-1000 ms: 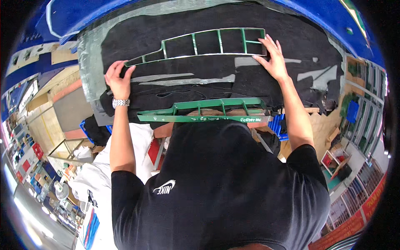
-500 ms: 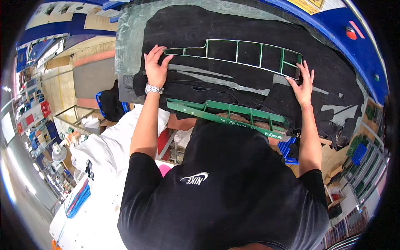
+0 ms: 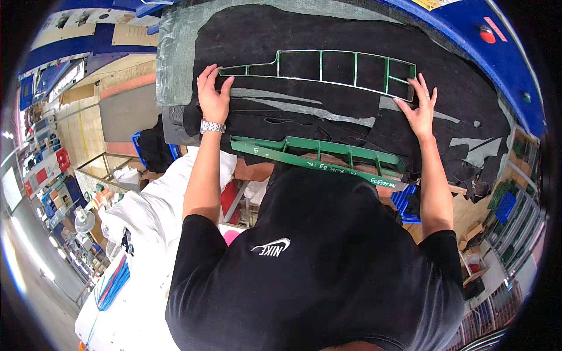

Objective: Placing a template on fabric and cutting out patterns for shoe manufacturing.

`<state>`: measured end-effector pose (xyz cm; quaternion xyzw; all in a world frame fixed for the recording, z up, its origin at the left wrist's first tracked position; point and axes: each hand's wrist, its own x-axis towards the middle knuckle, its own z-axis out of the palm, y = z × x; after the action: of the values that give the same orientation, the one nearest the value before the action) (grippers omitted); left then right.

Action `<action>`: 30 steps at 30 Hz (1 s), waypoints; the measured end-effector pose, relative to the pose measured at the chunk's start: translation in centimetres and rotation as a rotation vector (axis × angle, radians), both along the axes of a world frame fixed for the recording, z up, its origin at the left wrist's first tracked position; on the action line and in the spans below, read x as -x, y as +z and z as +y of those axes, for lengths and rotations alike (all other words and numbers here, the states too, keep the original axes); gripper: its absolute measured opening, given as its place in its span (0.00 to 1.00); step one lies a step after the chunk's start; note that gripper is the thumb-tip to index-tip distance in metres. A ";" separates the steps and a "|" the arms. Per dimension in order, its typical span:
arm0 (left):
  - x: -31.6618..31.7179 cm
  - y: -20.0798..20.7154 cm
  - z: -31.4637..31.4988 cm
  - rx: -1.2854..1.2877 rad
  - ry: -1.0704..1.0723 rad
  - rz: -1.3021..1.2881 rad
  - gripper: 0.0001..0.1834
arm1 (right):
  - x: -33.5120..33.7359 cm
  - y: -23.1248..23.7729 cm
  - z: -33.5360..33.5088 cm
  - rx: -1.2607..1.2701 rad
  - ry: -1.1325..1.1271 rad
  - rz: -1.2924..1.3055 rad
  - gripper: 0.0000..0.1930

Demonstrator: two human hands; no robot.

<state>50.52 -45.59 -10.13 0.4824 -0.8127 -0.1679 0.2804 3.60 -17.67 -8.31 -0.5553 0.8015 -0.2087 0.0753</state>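
Observation:
A long green cutting die [image 3: 321, 65], an open metal frame with cross ribs, lies on a black sheet of leather or fabric [image 3: 246, 36]. Its left end is narrow and its right end wide. My left hand [image 3: 213, 96] holds the narrow tip between thumb and fingers. At the wide end, my right hand [image 3: 419, 111] has its fingers on the end edge and its thumb by the near corner. A second green cutting die [image 3: 316, 158], with white handwriting on its side, rests at the near edge, close to my body.
Gaps and slits in the black sheet show the grey-green surface [image 3: 281, 105] beneath. A blue machine beam with a red button [image 3: 487, 35] curves along the far right. White cloth [image 3: 152, 199] lies at left, near a blue crate [image 3: 140, 146]. Metal racks [image 3: 515, 216] stand at right.
The die in my hands has shifted a little left over the black sheet, both hands moving with it. The second die keeps its place. The view has tilted slightly.

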 end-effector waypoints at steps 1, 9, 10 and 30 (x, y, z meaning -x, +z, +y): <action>0.0 0.0 0.0 0.001 -0.002 0.000 0.21 | 0.0 0.0 0.0 -0.001 0.004 0.004 0.34; -0.9 0.5 0.7 -0.067 -0.026 0.035 0.20 | -0.4 0.0 -0.2 0.010 0.000 0.005 0.34; -0.8 0.5 0.8 -0.067 -0.028 0.041 0.19 | -0.3 0.0 -0.2 0.007 0.010 0.009 0.34; 10.7 12.7 11.6 -0.761 -0.975 -0.121 0.14 | -3.0 4.9 7.0 0.193 -0.169 -0.186 0.27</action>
<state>39.81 -34.03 2.60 0.1305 -0.8373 -0.5268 -0.0667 6.57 -10.71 -3.43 -0.4690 0.8110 -0.3410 0.0778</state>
